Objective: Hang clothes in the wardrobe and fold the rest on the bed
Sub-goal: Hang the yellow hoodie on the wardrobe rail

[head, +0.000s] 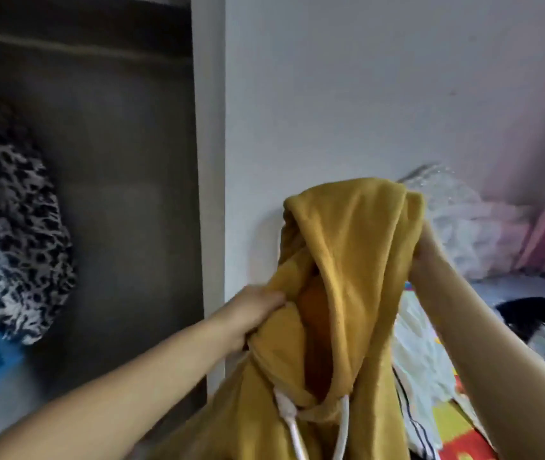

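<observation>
I hold a mustard-yellow hoodie (357, 260) up in front of me, its hood on top and two white drawstrings hanging at the neck. My left hand (251, 310) grips the fabric at the hood's left edge. On the right side of the hood my right hand (430, 244) clutches the cloth, its fingers mostly hidden behind it. The open wardrobe (115, 194) is at the left, dark inside. The bed (513, 293) lies at the right behind the hoodie.
A black-and-white leopard-print garment (15, 227) hangs in the wardrobe, with blue cloth below it. A white wardrobe panel (211, 161) stands between wardrobe and wall. On the bed lie white clothes (420, 360), a black item (529, 313) and a white frilly heap (470, 234).
</observation>
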Motion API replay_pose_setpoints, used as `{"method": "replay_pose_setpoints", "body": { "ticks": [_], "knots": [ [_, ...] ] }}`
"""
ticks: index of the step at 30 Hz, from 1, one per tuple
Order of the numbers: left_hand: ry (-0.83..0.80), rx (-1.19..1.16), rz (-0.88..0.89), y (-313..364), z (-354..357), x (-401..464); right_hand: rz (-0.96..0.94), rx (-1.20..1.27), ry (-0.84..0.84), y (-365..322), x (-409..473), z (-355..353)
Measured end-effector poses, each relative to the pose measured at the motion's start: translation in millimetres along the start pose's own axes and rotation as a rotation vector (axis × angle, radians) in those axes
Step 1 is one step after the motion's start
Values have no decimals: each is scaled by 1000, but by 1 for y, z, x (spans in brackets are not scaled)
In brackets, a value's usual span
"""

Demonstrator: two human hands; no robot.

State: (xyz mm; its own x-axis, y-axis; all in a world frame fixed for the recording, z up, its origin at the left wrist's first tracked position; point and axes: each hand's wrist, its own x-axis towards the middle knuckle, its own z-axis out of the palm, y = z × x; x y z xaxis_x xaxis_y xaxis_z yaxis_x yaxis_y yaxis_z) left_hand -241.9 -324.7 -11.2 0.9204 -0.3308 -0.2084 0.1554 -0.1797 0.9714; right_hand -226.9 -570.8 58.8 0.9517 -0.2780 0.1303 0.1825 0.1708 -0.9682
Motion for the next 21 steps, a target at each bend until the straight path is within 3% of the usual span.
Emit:
{"method": "replay_pose_setpoints", "body": {
  "ticks": [2, 4, 5, 10, 11, 13, 16, 18, 21],
  "knots": [
    [176, -135, -41, -11, -35, -10, 30, -282, -38, 20, 2, 14],
    [272, -224, -63, -20, -63, -26, -102, -587, -14, 43, 4, 40],
    [300, -263, -78, -24, -74, -32, -213, -757, -143, 53, -2, 54],
    [475, -375, -125, -41, -122, -60, -154, -952, -818, 116, -71, 162],
    [481, -387, -82, -42, -134, -65, -160, -1038, -902, 132, -80, 181],
    [446, -413, 0, -39, -165, -78, 12, -1102, -932, 160, -87, 212],
    [373, -363, 65, -39, -223, -97, 405, -769, -909, 175, -79, 246],
    [425, -234, 75, -46, -274, -106, 426, -460, -736, 179, -68, 273],
    [601, 177, -23, -67, -352, -116, 437, -88, -444, 173, -52, 323]
  ]
}}
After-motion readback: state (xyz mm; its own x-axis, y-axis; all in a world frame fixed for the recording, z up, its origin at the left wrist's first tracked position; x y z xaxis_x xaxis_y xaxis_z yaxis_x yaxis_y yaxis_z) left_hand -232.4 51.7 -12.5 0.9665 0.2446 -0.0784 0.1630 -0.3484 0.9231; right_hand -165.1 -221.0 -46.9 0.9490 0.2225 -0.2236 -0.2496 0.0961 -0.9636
